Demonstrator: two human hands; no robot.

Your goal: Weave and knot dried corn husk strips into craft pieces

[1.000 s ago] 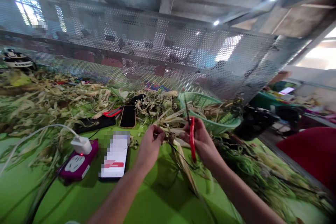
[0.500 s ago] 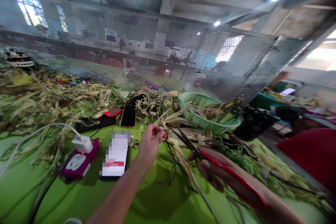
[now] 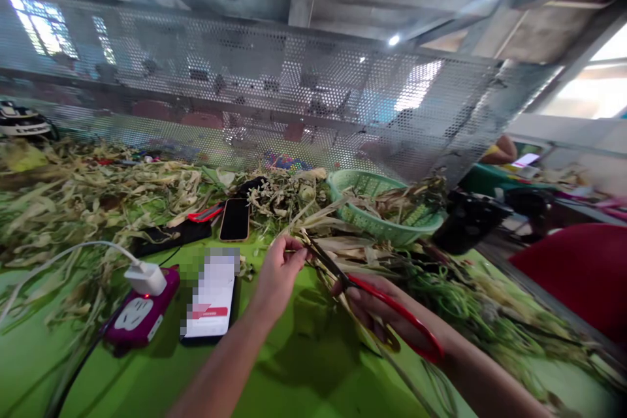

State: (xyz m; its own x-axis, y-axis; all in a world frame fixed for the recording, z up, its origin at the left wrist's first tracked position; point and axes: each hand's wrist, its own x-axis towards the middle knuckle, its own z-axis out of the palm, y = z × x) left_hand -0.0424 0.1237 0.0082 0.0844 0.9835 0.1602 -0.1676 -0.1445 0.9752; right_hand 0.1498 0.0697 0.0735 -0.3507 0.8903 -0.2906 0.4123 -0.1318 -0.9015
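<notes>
My left hand (image 3: 280,269) is closed in a pinch on the end of a strip of dry plant husk, just in front of the basket. Red-handled scissors (image 3: 398,311) are in my right hand (image 3: 366,305), its fingers wrapped round the handles. The dark blades point up and left, and their tips reach the husk close to my left fingertips. Pale dry husks (image 3: 350,243) spread behind and to the right of the blades. A long stalk runs beneath my right hand toward the front. Exactly what lies between my left fingertips is too small to make out.
A green plastic basket (image 3: 379,227) holds dry plant pieces. Two phones, one lit (image 3: 211,304) and one dark (image 3: 235,219), lie left of my hands. A purple power strip (image 3: 143,313) carries a white charger. Husks (image 3: 112,196) cover the back left, below a perforated metal panel (image 3: 255,91).
The scissors have moved up and left, toward my left fingertips, and their blades look closer together. My left hand keeps its pinch. The whole view has shifted slightly.
</notes>
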